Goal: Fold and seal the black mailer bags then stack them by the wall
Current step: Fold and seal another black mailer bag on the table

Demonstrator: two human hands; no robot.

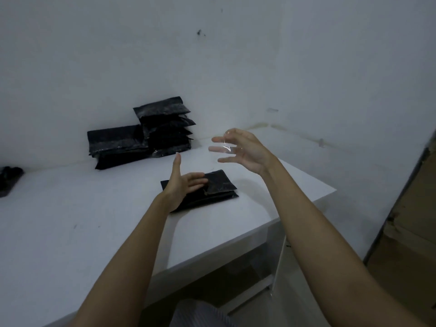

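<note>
A folded black mailer bag (220, 186) lies on the white table (70, 223) near its right edge. My left hand (182, 184) rests on the bag's left part with straight fingers and the thumb raised. Above and to the right of the bag, my right hand (243, 149) hovers with spread fingers; a thin clear strip (225, 147) clings across its fingers. A stack of folded black mailer bags (144, 133) leans against the wall (212, 55) at the back of the table.
A dark object (8, 179) sits at the table's far left edge. Brown cardboard boxes (410, 220) stand on the right beyond the table's corner. The table's front edge runs diagonally below my arms.
</note>
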